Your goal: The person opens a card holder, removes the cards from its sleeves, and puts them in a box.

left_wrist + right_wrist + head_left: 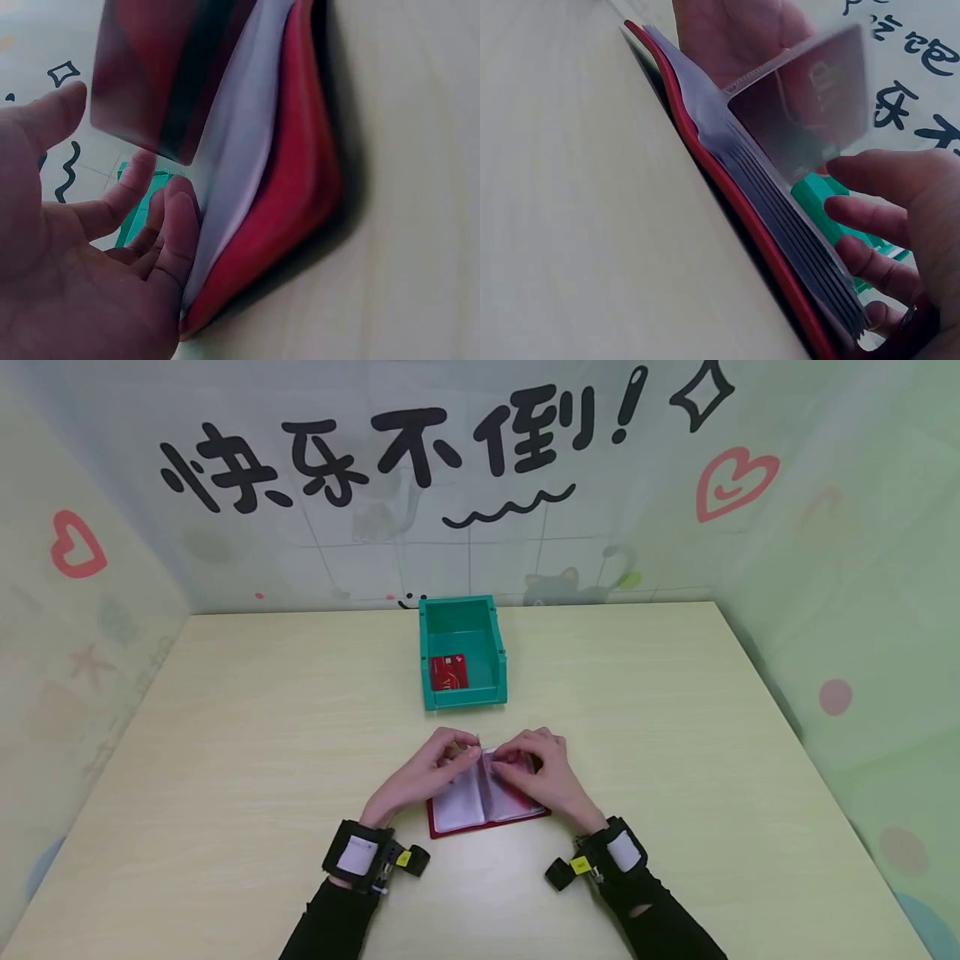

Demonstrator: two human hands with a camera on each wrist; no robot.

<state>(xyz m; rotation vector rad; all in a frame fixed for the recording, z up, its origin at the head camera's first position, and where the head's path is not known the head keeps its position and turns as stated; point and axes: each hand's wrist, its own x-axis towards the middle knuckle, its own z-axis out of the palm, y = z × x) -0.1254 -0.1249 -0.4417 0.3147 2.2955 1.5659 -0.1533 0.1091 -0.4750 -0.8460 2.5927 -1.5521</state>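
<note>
A red card holder [489, 823] with several clear plastic sleeves [780, 217] lies spread open on the table, both hands over its far side. A red card [142, 67] with a dark stripe stands raised above the pages; light lettering and a clear sleeve edge show on it in the right wrist view. My right hand [546, 775] pinches the card's corner, thumb at its edge, other fingers curled behind the pages. My left hand [423, 775] keeps its thumb apart from the card, index finger beside the lower edge and other fingertips against the page edges.
Beyond the hands, a teal bin [467, 697] stands near the table's back edge. Another red card [449, 672] lies inside it, at the near left. Printed cloth walls surround the pale wooden table [300, 693] at the back and both sides.
</note>
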